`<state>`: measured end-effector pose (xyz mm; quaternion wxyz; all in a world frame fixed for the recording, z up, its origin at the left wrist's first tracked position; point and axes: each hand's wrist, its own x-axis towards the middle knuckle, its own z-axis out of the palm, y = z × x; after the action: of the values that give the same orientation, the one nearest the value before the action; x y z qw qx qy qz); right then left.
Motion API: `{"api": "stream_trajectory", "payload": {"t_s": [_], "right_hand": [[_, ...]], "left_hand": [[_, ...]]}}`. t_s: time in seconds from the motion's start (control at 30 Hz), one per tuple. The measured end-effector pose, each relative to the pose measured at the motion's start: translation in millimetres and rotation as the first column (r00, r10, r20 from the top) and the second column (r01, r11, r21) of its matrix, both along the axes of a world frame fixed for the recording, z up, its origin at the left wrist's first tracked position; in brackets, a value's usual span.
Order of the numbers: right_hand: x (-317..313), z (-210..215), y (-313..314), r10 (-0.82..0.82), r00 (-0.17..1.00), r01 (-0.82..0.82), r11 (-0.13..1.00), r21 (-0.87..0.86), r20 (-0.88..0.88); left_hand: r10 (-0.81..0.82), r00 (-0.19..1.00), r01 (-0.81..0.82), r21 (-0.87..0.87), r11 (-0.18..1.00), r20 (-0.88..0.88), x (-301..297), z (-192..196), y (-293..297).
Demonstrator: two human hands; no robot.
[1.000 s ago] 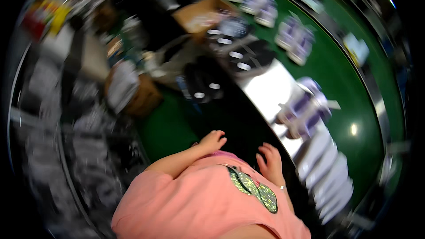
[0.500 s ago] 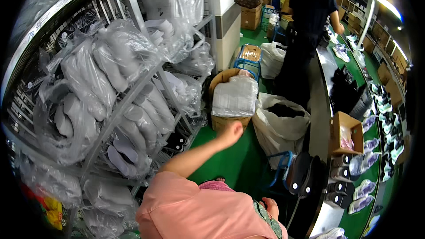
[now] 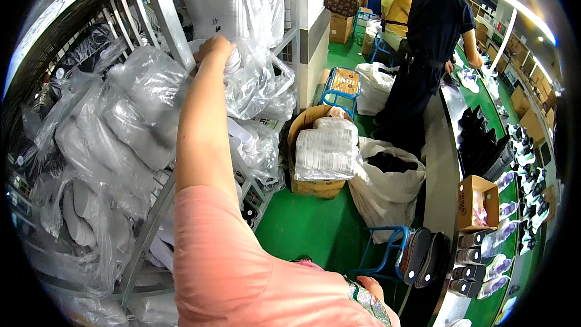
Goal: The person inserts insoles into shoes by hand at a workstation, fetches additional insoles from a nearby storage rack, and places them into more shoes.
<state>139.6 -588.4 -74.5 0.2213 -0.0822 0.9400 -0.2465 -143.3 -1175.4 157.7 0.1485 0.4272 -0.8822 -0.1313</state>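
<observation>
I see my left hand (image 3: 216,49) raised on the metal rack (image 3: 162,12), fingers pinching a clear plastic bag of white soles (image 3: 257,79); right hand (image 3: 370,286) low, its fingers hidden.

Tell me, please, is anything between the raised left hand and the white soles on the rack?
Only plastic: the left hand is at the clear bag of white soles on the metal rack; whether it grips anything is unclear.
</observation>
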Motion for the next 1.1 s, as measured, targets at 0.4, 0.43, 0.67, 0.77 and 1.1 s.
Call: {"api": "stream_trajectory", "payload": {"t_s": [0.4,0.43,0.67,0.77,1.1], "right_hand": [[-7.5,-1.2,4.3,-0.025,0.999,0.024,0.999,-0.036,-0.035],[-7.1,-4.8,7.5,-0.034,0.998,0.030,0.997,-0.066,-0.061],[-15.7,-3.6,17.9,-0.002,0.999,-0.001,0.998,-0.062,-0.053],[-15.4,-8.3,32.3,0.012,1.000,-0.013,0.999,-0.047,-0.020],[-14.5,-2.3,47.5,0.035,0.996,-0.036,0.999,0.015,0.080]], "left_hand": [[-0.090,0.993,0.091,0.011,0.996,-0.073,-13.3,6.0,-34.9],[-0.088,0.994,0.088,0.002,0.996,-0.068,-12.9,8.1,-39.0],[0.011,0.994,-0.062,-0.469,0.881,-0.112,25.0,19.0,13.7],[0.073,0.969,-0.037,-0.156,0.987,0.237,31.8,15.3,38.8],[0.183,0.982,-0.181,-0.055,0.982,0.047,22.7,-9.4,1.5]]}}
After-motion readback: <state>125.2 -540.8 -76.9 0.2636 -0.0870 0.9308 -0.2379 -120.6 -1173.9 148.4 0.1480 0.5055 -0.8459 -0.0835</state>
